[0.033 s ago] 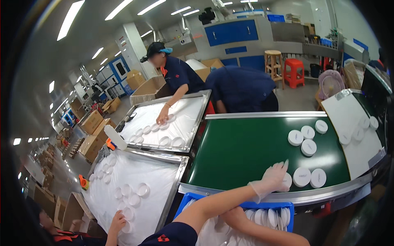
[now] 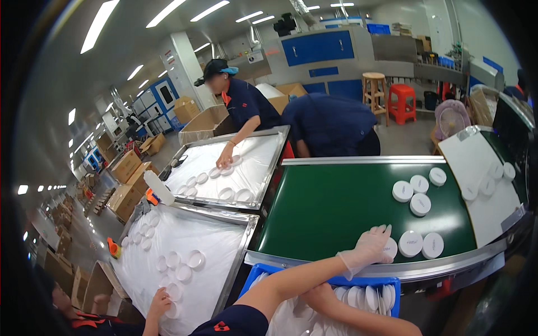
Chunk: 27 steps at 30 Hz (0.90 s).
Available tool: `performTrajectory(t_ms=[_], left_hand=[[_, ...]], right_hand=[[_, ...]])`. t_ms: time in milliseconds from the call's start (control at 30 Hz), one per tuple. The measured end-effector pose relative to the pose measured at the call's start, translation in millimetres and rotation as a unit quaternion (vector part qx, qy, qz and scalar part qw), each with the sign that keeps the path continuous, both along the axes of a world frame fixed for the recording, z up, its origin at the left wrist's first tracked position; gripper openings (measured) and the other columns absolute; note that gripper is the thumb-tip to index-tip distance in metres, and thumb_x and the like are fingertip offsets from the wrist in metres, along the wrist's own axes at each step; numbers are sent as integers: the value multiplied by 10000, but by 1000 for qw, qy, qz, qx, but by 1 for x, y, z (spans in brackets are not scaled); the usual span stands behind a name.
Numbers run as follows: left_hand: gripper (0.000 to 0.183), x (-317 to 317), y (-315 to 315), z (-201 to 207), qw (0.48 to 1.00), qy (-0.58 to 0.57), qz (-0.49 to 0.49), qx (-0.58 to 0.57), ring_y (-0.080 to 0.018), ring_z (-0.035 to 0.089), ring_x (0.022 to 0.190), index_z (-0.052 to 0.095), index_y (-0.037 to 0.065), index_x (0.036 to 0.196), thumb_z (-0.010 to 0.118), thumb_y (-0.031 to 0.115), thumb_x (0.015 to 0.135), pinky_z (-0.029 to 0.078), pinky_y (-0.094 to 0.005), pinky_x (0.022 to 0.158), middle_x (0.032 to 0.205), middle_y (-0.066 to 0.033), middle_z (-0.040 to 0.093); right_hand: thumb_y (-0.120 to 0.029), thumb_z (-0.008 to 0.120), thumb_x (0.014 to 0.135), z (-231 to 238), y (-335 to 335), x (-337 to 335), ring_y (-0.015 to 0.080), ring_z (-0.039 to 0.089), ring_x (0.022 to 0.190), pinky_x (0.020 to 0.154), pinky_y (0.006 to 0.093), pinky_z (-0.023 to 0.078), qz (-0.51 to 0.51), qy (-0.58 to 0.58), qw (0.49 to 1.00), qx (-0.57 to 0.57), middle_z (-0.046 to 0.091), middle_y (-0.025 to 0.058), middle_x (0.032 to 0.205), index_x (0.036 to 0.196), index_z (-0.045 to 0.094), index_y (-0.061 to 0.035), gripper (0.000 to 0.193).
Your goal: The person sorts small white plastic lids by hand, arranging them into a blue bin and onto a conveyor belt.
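Observation:
My left hand (image 2: 374, 246), in a clear glove, reaches across to the near edge of the green conveyor belt (image 2: 330, 207). Its fingers curl round the side of a white round lid (image 2: 390, 247), which the hand partly covers. Two more white lids (image 2: 411, 244) lie just right of it, and several sit farther back on the belt. Beneath my left forearm, my right hand (image 2: 320, 297) is down in a blue crate (image 2: 397, 302) holding many white discs on edge. The fingers of that hand are hidden.
Left of the belt stand two metal-framed trays lined with plastic film, a near one (image 2: 224, 241) and a far one (image 2: 269, 151), with white round pieces. Co-workers' hands (image 2: 226, 155) touch pieces in both. Another person (image 2: 330, 123) bends behind the belt. A white sloped board (image 2: 468, 168) adjoins its right end.
The fingers of my left hand have bent down a little at the lid. The lids on the belt sit slightly farther left in view. My right arm looks unchanged.

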State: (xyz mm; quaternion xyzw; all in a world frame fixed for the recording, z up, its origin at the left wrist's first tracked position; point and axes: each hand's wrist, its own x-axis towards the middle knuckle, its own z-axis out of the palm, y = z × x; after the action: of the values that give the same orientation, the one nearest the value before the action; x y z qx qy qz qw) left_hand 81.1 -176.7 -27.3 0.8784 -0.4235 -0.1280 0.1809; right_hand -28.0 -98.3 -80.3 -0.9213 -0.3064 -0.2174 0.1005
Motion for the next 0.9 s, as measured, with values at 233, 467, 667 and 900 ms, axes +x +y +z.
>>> performTrajectory(t_ms=[233, 467, 667, 900], left_hand=[[894, -5, 14, 1, 991, -106, -72, -41, -313, 458, 1093, 335, 3, 1280, 744, 365, 572, 439, -384, 855, 1198, -187, 447], [463, 5, 23, 43, 983, -8, 178, -38, -343, 537, 961, 460, -15, 1132, 525, 192, 723, 453, -412, 827, 1029, -203, 541], [294, -36, 125, 64, 666, 580, 138, -448, -136, 553, 780, 527, 67, 996, 426, 311, 867, 482, -284, 658, 884, -36, 554], [230, -115, 177, 78, 724, 387, 276, -500, -125, 559, 831, 568, 33, 988, 536, 204, 838, 470, -271, 690, 927, -52, 595]], right_hand=[[-101, 500, 758, 13, 16, -2, 304, 476, 1058, 868, 417, 401, 94, 52, 992, 71, 516, 194, 1103, 1049, 538, 37, 324], [3, 521, 714, 88, -47, -57, 258, 576, 699, 622, 342, 474, 117, 48, 990, 65, 587, 71, 762, 775, 575, -66, 107], [-28, 541, 796, 131, -112, -57, 108, 537, 559, 510, 228, 446, -171, 115, 757, 620, 543, 41, 653, 811, 547, 2, 35], [3, 616, 721, 123, -41, -38, 110, 491, 511, 459, 213, 392, -121, -12, 929, 349, 496, 23, 634, 769, 524, -4, 104]])
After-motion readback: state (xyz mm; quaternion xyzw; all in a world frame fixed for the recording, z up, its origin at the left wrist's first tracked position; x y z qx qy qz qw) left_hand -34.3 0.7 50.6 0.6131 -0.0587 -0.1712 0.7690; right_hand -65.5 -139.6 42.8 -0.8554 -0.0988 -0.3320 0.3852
